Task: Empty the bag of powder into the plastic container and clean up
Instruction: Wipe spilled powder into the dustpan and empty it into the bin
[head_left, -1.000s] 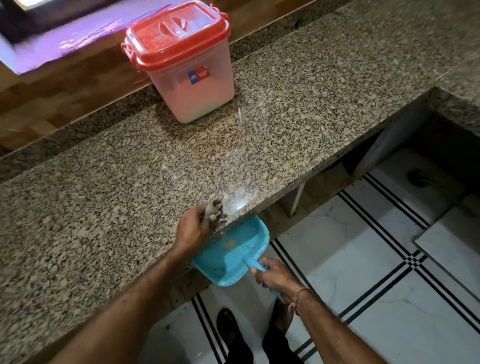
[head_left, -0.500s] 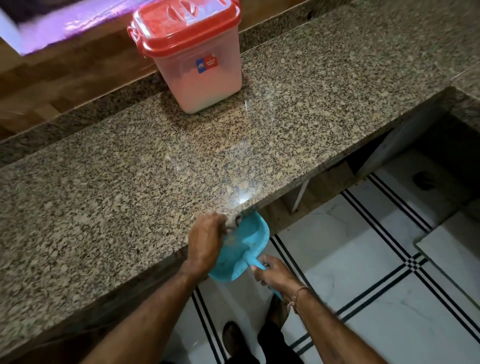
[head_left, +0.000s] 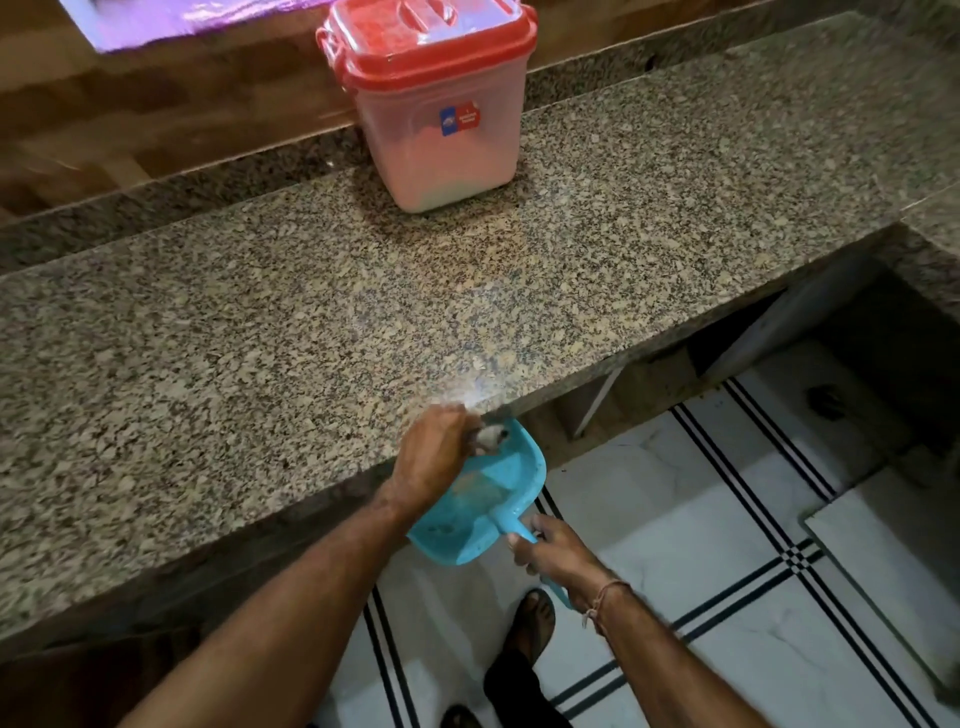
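A clear plastic container (head_left: 441, 140) with a red lid shut on it stands at the back of the granite counter (head_left: 260, 338), with pale powder inside. My left hand (head_left: 431, 457) grips a small grey cloth (head_left: 491, 435) at the counter's front edge, over the pan of a blue dustpan (head_left: 483, 499). My right hand (head_left: 550, 551) holds the dustpan's handle just below the counter edge. The pan carries a few bits of debris. No powder bag is in view.
A wooden wall ledge runs behind the counter, with a purple sheet (head_left: 171, 21) at the top left. Below the counter lies a white tiled floor (head_left: 701, 545) with black stripes. My sandalled foot (head_left: 532, 623) stands under the dustpan.
My left hand has drawn the cloth from the counter top over the edge into the dustpan. The dustpan has tilted and stayed under the edge. The view shifted closer to the counter.
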